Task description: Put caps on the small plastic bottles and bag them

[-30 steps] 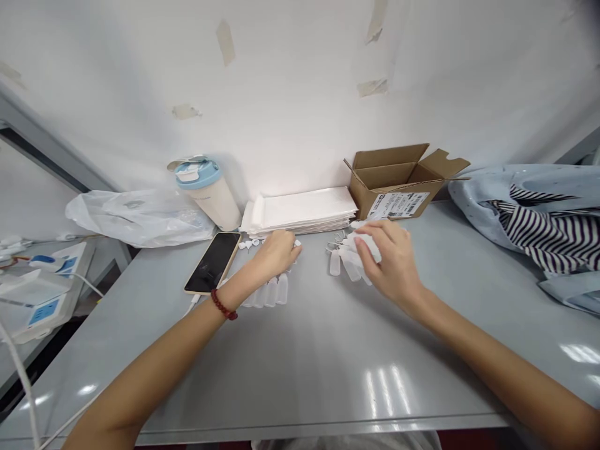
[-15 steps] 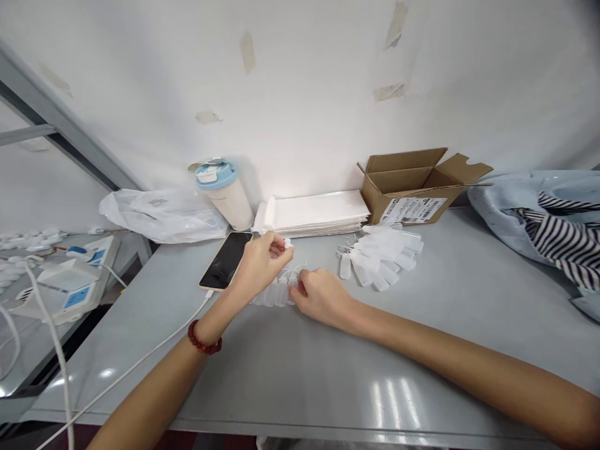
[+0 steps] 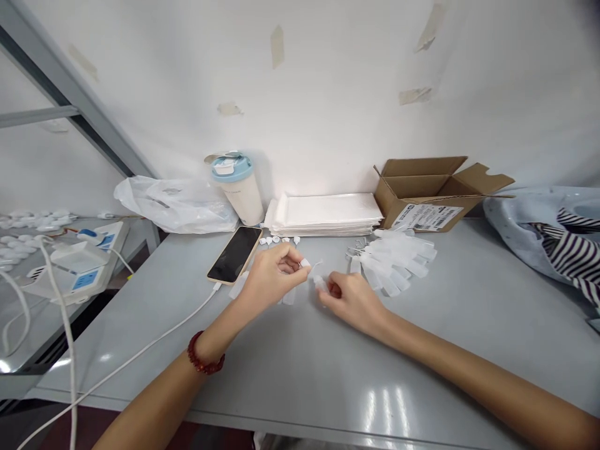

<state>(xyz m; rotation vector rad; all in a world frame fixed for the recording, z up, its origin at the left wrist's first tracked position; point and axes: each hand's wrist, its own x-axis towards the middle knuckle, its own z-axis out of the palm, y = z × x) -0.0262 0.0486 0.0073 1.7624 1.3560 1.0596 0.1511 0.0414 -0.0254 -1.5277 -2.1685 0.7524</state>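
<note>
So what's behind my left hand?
Parts of frosted tubes show on either side of your left hand, and small white pieces lie farther back. The hand covers whatever is directly behind it, so I can't count the tubes.

bright, cool light, apparently from overhead, leaves three white streaks of glare on the gray tabletop and a soft shadow on the white wall beside the tumbler. wide-angle distortion stretches the edges, the top right corner darkens, and the translucent plastic bottles look washed out, their outlines slightly soft.
</note>
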